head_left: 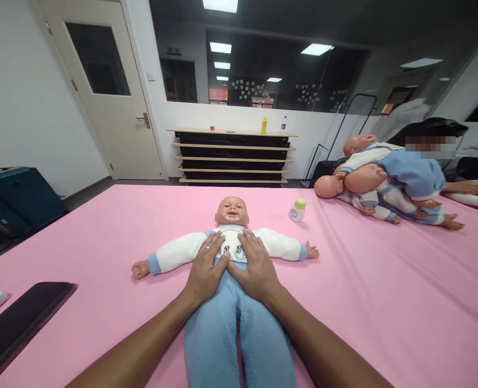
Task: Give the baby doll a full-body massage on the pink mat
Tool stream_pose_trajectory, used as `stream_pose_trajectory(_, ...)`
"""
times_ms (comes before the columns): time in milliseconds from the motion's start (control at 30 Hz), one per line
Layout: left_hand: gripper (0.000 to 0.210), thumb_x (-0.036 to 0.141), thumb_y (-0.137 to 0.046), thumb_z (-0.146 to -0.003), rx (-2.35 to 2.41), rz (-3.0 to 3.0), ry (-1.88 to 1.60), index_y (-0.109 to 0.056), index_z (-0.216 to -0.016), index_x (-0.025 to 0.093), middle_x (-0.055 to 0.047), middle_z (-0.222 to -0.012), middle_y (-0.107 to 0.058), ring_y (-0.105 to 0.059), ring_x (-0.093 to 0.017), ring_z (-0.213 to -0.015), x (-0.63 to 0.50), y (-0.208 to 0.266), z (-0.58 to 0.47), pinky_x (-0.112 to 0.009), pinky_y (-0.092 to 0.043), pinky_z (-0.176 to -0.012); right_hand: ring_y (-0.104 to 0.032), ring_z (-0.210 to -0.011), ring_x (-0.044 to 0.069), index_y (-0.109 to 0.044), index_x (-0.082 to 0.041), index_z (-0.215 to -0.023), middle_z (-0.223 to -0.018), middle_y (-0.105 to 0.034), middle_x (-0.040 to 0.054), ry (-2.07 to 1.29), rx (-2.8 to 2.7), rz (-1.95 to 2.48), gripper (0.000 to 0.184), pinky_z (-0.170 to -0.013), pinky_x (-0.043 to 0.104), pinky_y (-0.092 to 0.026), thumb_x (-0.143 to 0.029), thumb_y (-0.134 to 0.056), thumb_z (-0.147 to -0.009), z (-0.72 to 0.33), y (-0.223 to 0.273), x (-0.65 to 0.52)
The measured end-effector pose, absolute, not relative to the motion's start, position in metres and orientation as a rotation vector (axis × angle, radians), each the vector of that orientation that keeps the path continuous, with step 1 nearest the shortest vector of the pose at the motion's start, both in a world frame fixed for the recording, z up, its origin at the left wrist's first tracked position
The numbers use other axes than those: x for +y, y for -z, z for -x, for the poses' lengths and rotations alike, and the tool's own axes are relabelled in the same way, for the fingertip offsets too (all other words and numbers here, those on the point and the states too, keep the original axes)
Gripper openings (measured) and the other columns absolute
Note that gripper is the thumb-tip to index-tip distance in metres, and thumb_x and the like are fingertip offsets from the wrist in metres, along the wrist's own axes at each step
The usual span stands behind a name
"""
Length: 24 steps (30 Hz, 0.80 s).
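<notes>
A baby doll (231, 210) lies on its back with its head away from me and both arms stretched out sideways. It wears a white top with blue cuffs and fuzzy blue trousers. My left hand (207, 269) rests flat on the left side of its chest, fingers extended, a ring on one finger. On the other side of the chest lies my right hand (255, 267), also flat with fingers stretched out. My thumbs come close together over the belly. Beyond the doll's right-hand arm stands a small white bottle with a green cap (297, 210).
Several more dolls (384, 178) are piled at the table's right, where another person's hand (471, 186) shows. A dark flat object (26, 318) lies at near left on the pink cover (101, 226). Behind are a shelf (233, 145), a door (97, 81) and a blue suitcase (16, 194).
</notes>
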<state>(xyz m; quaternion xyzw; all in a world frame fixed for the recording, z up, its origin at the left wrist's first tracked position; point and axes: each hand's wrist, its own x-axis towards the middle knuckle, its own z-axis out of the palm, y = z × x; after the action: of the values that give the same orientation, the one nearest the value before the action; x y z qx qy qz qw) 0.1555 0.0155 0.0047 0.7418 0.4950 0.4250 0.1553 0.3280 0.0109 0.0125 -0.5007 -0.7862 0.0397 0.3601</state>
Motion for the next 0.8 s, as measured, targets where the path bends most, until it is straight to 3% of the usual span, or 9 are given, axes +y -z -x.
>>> stream_pose_trajectory(367,0.045,0.041,-0.040,-0.097,1.423,-1.905,-1.281,-0.052,-0.138,0.025,-0.005,-0.150,-0.044,-0.033,-0.021,-0.144,0.015,0.000,-0.160,-0.049,-0.026,-0.121,-0.034,-0.142,0.032,-0.044,-0.010,-0.143,-0.151,-0.037,0.0191,-0.139,-2.073,1.295,0.073,-0.117,0.056,-0.029,-0.049,-0.061,-0.084,-0.329,-0.020,0.009)
stream_pose_trajectory(500,0.046,0.041,-0.035,-0.099,1.385,-1.831,-1.321,-0.049,-0.139,0.024,-0.005,-0.152,-0.041,-0.031,-0.021,-0.145,0.015,0.005,-0.161,-0.051,-0.025,-0.122,-0.037,-0.140,0.032,-0.048,-0.010,-0.140,-0.147,-0.043,0.0183,0.023,-2.141,1.171,0.066,-0.116,0.058,-0.030,-0.044,-0.060,-0.084,-0.326,-0.031,0.003)
stream_pose_trajectory(633,0.047,0.036,-0.031,-0.100,1.376,-2.010,-1.339,-0.042,-0.144,0.027,-0.004,-0.155,-0.037,-0.028,-0.021,-0.146,0.010,0.005,-0.161,-0.052,-0.024,-0.122,-0.042,-0.138,0.029,-0.052,-0.008,-0.136,-0.143,-0.049,0.0175,0.121,-2.170,1.023,0.057,-0.115,0.052,-0.035,-0.033,-0.056,-0.085,-0.323,-0.036,-0.002)
stream_pose_trajectory(800,0.054,0.028,-0.035,-0.098,1.312,-2.398,-1.390,-0.028,-0.151,0.028,-0.004,-0.161,-0.020,-0.018,-0.026,-0.149,-0.004,-0.007,-0.161,-0.055,-0.021,-0.122,-0.044,-0.136,0.029,-0.052,-0.010,-0.137,-0.143,-0.049,0.0161,-0.004,-2.146,1.096,0.058,-0.116,0.051,-0.035,-0.033,-0.057,-0.083,-0.324,-0.031,0.000)
